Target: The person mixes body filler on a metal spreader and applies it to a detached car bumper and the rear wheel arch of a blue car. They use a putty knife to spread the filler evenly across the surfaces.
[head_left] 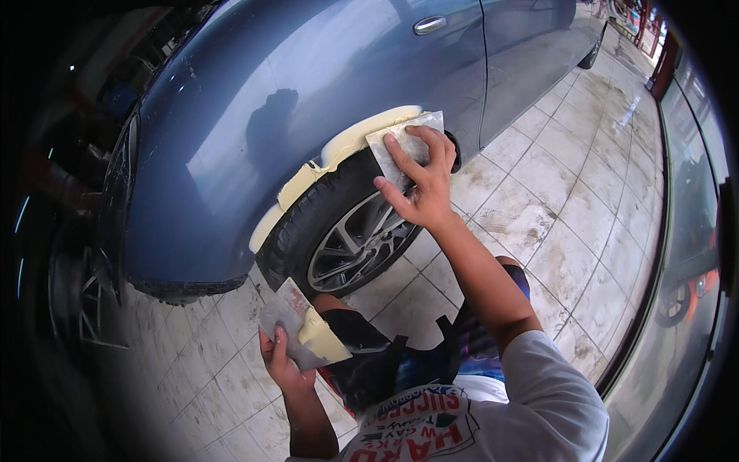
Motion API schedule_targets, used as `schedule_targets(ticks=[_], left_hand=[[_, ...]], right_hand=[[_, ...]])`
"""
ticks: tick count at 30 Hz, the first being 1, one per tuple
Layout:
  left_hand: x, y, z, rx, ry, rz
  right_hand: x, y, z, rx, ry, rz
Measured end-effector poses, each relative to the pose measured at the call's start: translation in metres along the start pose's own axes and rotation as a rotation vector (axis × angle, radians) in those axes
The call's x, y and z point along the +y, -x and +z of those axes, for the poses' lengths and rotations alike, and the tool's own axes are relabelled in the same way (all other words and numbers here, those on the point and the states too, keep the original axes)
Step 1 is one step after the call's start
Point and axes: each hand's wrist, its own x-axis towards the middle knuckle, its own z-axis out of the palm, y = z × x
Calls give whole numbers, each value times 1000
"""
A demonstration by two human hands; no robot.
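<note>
My right hand [419, 171] presses a flat metallic putty spreader [426, 122] against the wheel-arch edge of a blue car fender [231, 146]. Pale yellow body filler [302, 183] runs along the arch, thick and ragged in the middle and smoother toward both ends. In my left hand [283, 362], low by my knee, is a second flat spreader [286, 323], gripped at its edge. A lump of the same filler [322, 337] lies on that plate. The tyre [308, 223] and spoked rim [362, 239] sit just below the arch.
White floor tiles [531, 208] with dirt smears lie beneath the car. A glass panel [685, 254] with a dark frame stands along the right side. The car door [523, 54] continues toward the back right. My legs are bent close to the wheel.
</note>
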Motion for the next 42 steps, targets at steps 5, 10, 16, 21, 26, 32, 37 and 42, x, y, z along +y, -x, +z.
schedule_targets(ticks=[5, 10, 16, 21, 26, 32, 37, 42], left_hand=[[4, 1, -8, -38, -29, 10], [8, 4, -16, -24, -23, 26], [15, 4, -20, -22, 6, 42], [18, 7, -26, 27, 8, 71], [18, 11, -34, 65, 21, 18], [24, 12, -43, 44, 33, 41], [26, 14, -43, 69, 36, 91], [37, 16, -54, 83, 46, 196]], right_hand=[[-26, 2, 9, 36, -34, -70], [-46, 12, 9, 53, -60, -69], [-66, 4, 22, 17, -7, -115], [-77, 12, 13, 22, -40, -151], [-85, -2, 22, 28, 0, -161], [-106, 5, 6, -18, -27, -236], [-127, 4, 32, -63, 10, -278], [-141, 21, 24, -121, 6, -305]])
